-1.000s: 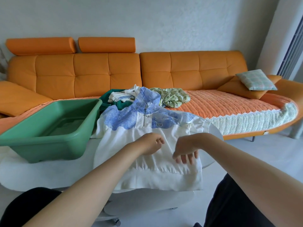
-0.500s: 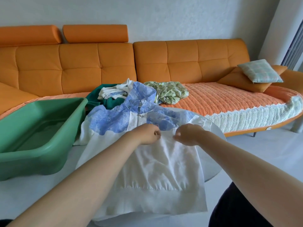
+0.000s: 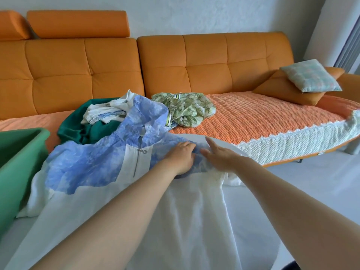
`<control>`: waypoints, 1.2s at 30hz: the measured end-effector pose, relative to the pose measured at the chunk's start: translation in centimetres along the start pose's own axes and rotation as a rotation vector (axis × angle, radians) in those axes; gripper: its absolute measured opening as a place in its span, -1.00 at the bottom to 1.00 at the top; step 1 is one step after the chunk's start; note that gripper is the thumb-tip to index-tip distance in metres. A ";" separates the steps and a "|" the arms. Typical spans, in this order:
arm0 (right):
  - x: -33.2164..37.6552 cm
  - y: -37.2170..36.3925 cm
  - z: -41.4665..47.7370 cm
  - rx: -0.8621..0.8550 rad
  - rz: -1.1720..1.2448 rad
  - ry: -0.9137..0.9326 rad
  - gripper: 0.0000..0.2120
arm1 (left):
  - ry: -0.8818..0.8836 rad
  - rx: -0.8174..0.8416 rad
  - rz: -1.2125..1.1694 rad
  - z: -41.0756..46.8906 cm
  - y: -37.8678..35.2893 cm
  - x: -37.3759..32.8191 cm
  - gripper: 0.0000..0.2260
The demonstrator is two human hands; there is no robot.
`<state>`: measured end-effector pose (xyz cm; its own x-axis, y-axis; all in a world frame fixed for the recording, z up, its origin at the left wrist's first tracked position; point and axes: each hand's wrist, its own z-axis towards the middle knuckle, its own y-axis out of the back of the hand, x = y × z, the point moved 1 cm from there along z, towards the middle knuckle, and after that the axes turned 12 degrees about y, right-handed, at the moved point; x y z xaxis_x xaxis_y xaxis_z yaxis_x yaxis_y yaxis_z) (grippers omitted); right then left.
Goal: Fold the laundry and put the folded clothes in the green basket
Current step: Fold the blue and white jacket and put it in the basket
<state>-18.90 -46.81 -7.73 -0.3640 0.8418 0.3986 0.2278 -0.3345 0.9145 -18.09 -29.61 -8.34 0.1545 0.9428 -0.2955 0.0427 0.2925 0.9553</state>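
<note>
Far L: green basket (image 3: pixel 21 152), smooth hard plastic w/ thick rounded rim, standing on the desk (image 3: pixel 251 215), a white matte top. Just beside it, touching its wall, the jacket (image 3: pixel 87 166) lies spread flat on the desk: thin, crinkly fabric, white body w/ fine creases, mottled blue yoke and hood, short metal zip (image 3: pixel 137 162) w/ ring pull at the neck. Behind the hood, on the sofa (image 3: pixel 214 61) seat, a heap: dark green garment (image 3: pixel 78 129), soft and bunched, w/ a crumpled white cloth (image 3: pixel 105 112) on top. L hand (image 3: pixel 180 157) rests on the jacket's blue shoulder R of the zip, fingers bent down into the fabric; can't tell if it pinches it. R hand (image 3: pixel 220 155) just beside it, nearly touching, flat w/ fingers straight and thumb up, resting on the same blue part near the desk's far edge. Beyond the hands, a leaf-print garment (image 3: pixel 187 109), light and rumpled, on the quilted orange cover (image 3: pixel 263 117) w/ white lace-edged border. Sofa is orange, tufted in squares, leather-like. Far R: wedge-shaped orange cushion (image 3: pixel 282 90) w/ a pale checked pillow (image 3: pixel 309 76) leaning on it.
</note>
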 end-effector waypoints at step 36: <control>-9.1 5.0 -6.5 -0.655 0.338 -0.578 -0.86 | -0.025 0.134 0.053 0.8 -3.3 -8.7 -0.21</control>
<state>-20.35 -58.91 -6.37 0.1743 0.6771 0.7150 -0.3791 -0.6240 0.6833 -18.77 -38.95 -8.91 0.1850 0.9515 -0.2458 0.1648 0.2165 0.9623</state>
